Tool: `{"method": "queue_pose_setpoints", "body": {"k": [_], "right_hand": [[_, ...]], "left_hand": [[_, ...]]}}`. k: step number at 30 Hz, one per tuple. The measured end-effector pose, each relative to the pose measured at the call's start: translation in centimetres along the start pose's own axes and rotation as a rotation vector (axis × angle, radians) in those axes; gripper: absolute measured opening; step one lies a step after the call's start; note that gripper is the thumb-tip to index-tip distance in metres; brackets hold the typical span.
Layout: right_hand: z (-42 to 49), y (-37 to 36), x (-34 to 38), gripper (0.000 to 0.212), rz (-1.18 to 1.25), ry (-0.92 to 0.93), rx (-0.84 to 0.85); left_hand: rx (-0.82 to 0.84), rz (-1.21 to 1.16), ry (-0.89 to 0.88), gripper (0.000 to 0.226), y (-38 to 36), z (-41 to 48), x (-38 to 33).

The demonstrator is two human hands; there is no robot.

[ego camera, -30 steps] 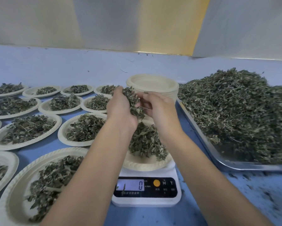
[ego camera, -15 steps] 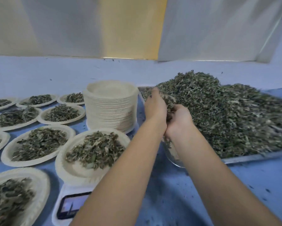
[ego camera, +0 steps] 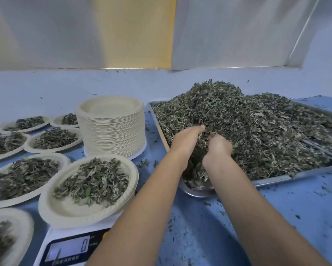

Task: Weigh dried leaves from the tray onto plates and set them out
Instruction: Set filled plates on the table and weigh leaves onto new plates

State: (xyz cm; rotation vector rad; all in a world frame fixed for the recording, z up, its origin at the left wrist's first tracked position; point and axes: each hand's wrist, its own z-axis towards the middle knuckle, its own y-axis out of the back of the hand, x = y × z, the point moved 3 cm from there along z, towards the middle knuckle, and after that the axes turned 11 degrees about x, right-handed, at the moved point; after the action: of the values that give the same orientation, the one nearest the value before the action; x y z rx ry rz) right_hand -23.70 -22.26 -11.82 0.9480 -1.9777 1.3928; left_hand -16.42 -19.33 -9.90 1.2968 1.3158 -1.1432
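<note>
Desk (ego camera: pixel 276 208) is messy: our left hand (ego camera: pixel 187 140) fingers straight, right hand (ego camera: pixel 218 146) clutching dried leaves (ego camera: pixel 257 131), overscooping could spill past the tray (ego camera: pixel 295 176).

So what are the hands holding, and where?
A clump of dried leaves, pressed between the left hand and right hand at the near edge of the heap on the tray; the right fingers curl into it.
</note>
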Motion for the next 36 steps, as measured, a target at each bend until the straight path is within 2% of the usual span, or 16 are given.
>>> {"method": "queue_pose_setpoints", "body": {"k": [5, 9, 10, 13, 15, 16, 18, 20, 22, 24, 26, 30, 32, 34, 36], "right_hand": [[-0.7, -0.8, -0.5, 0.024, 0.055, 0.091, 0.053], [-1.1, -1.1, -0.8, 0.012, 0.011, 0.086, 0.048], [-1.0, -1.1, -0.9, 0.016, -0.019, 0.092, 0.043], [-0.6, -1.2, -1.4, 0.032, -0.016, 0.066, 0.055], [-0.3, -1.2, -1.7, 0.034, -0.013, 0.021, 0.093], [-0.2, -1.3, -1.8, 0.030, -0.007, 0.003, 0.121], [-0.2, -1.4, -1.9, 0.018, 0.052, -0.020, 0.166], [-0.2, -1.6, -2.1, 0.031, 0.117, -0.028, 0.206], [-0.2, -1.9, -2.2, 0.043, 0.174, 0.003, 0.230], [-0.5, -2.1, -2.2, 0.055, 0.205, 0.049, 0.242], [-0.5, -2.0, -2.1, 0.059, 0.177, 0.079, 0.183], [-0.5, -1.3, -2.0, 0.040, 0.145, 0.079, 0.104], [-0.8, -1.3, -1.9, 0.032, 0.177, 0.067, 0.115], [-0.8, -1.3, -1.9, 0.035, 0.207, 0.070, 0.120], [-0.7, -1.4, -1.9, 0.039, 0.217, 0.073, 0.125]], "left_hand": [[-0.041, 0.006, -0.095, 0.035, 0.6, 0.4, 0.4], [-0.041, 0.026, -0.128, 0.052, 1.0, 0.3, 0.7], [-0.044, 0.029, -0.132, 0.051, 1.1, 0.3, 0.7], [-0.069, -0.009, -0.125, 0.033, 1.4, 0.1, 0.5], [-0.069, -0.025, -0.126, 0.022, 1.4, 0.1, 0.4], [-0.055, -0.041, -0.134, 0.025, 1.4, 0.0, 0.3], [-0.040, -0.051, -0.160, 0.045, 1.6, 0.3, 0.2], [-0.052, -0.034, -0.188, 0.052, 1.8, 0.4, 0.2], [-0.066, -0.013, -0.190, 0.040, 1.8, 0.2, 0.2], [-0.038, -0.021, -0.196, 0.055, 1.8, 0.0, 0.5], [-0.042, -0.022, -0.208, 0.068, 1.9, -0.1, 0.6], [-0.105, 0.001, -0.194, 0.059, 2.2, -0.5, 0.6], [-0.105, 0.006, -0.171, 0.043, 2.1, -0.6, 0.5], [-0.098, -0.010, -0.167, 0.031, 1.9, -0.6, 0.3], [-0.082, -0.038, -0.141, 0.038, 1.7, -0.3, 0.4]]}}
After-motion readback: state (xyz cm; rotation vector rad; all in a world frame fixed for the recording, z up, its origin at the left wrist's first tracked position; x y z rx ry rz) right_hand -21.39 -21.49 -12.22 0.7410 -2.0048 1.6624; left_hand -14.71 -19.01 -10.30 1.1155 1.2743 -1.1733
